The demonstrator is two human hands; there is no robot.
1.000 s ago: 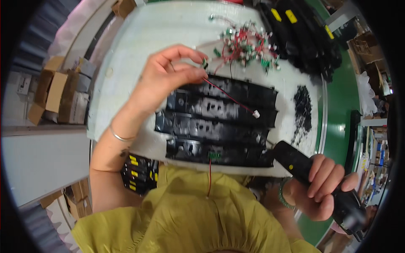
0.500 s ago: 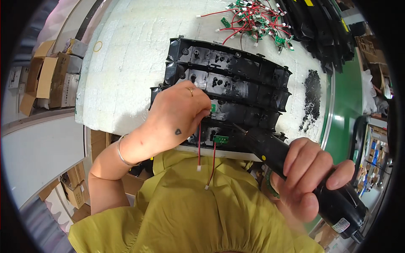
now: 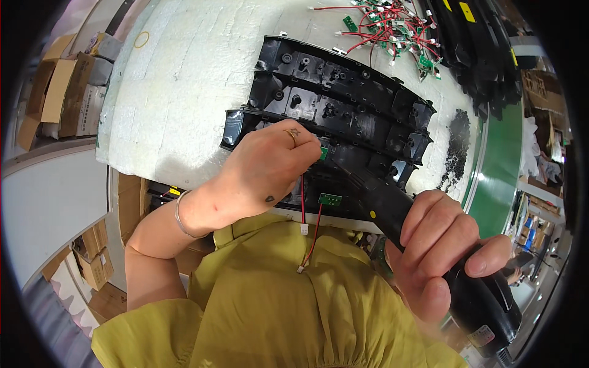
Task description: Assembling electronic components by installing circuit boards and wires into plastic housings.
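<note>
Fastening a small green circuit board into a black plastic housing with a powered screwdriver.

The left hand [image 3: 270,165] is curled down over the nearest black housing [image 3: 245,126], its fingertips pinched on a small green circuit board [image 3: 323,152] and pressing it into a slot of the part; red wires [image 3: 302,202] hang from under the hand over the edge of the white foam pad [image 3: 184,92]. The right hand [image 3: 438,245] is wrapped tightly round the black electric screwdriver [image 3: 392,202], whose tip points at the board just beside the left fingertips; whether the bit touches a screw cannot be seen. A second green board [image 3: 330,199] lies loose at the housing's near edge. By the look of it, the step in hand is seating and screwing down the board. The next move calls for the bit held square on the screw while the left fingers steady the board and stay out of the bit's way. More wired boards [image 3: 392,30] lie piled at the far side.
</note>
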